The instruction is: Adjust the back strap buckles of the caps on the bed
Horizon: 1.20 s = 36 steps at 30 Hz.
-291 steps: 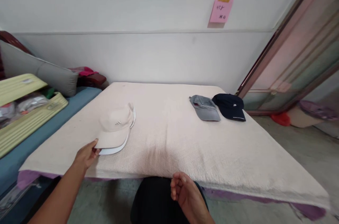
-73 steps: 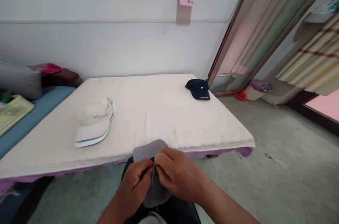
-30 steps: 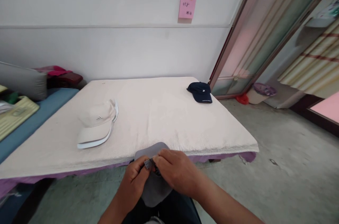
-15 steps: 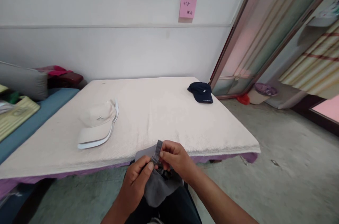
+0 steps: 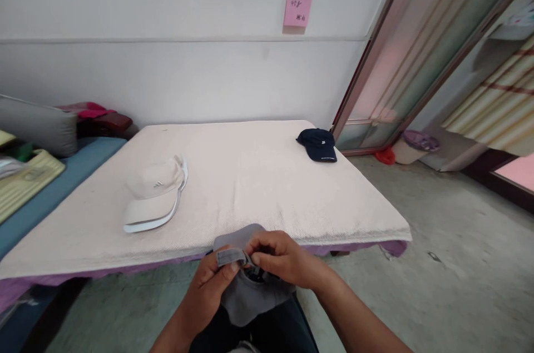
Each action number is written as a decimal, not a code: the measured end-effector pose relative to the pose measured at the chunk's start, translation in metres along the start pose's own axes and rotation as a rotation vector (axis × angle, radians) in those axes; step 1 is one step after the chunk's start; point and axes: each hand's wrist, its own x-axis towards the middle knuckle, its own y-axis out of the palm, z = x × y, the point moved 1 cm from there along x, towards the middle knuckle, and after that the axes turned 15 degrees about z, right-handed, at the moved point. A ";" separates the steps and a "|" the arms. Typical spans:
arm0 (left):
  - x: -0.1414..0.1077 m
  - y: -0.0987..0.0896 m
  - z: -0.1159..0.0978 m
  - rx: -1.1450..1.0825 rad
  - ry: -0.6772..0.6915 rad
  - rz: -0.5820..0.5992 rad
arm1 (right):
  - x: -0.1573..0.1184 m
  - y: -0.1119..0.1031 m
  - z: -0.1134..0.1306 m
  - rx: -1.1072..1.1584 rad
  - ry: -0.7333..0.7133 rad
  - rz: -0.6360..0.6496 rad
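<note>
A grey cap (image 5: 250,300) rests above my lap, its brim (image 5: 238,235) pointing toward the bed edge. My left hand (image 5: 211,278) pinches the cap's back strap (image 5: 230,256), whose flat end lies over the fingers and points left. With closed fingers, my right hand (image 5: 281,255) grips the strap near the back opening. The buckle area is partly hidden by the fingers. On the bed, a cream cap (image 5: 154,192) sits over a white one, of which only the edge shows. A navy cap (image 5: 319,144) lies at the far right corner.
The bed (image 5: 267,175) has a cream cover with purple cloth below its front edge. To the left are a grey cushion (image 5: 37,125) and a yellow mat (image 5: 33,180). A pink note (image 5: 297,8) hangs on the wall. A lined bin (image 5: 413,147) stands at right.
The strap's end stood upright near my right hand; now it lies leftward over my left fingers. Both hands have shifted slightly, and the cap's brim shows more.
</note>
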 end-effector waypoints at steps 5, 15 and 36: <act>0.001 -0.002 -0.011 0.047 0.005 0.025 | 0.001 -0.002 -0.002 -0.133 0.062 -0.118; 0.002 -0.002 -0.003 -0.145 0.006 -0.171 | 0.022 -0.009 -0.035 -0.106 0.122 -0.461; 0.018 -0.021 -0.055 -0.656 0.179 -0.428 | -0.019 0.013 -0.044 0.532 -0.047 0.160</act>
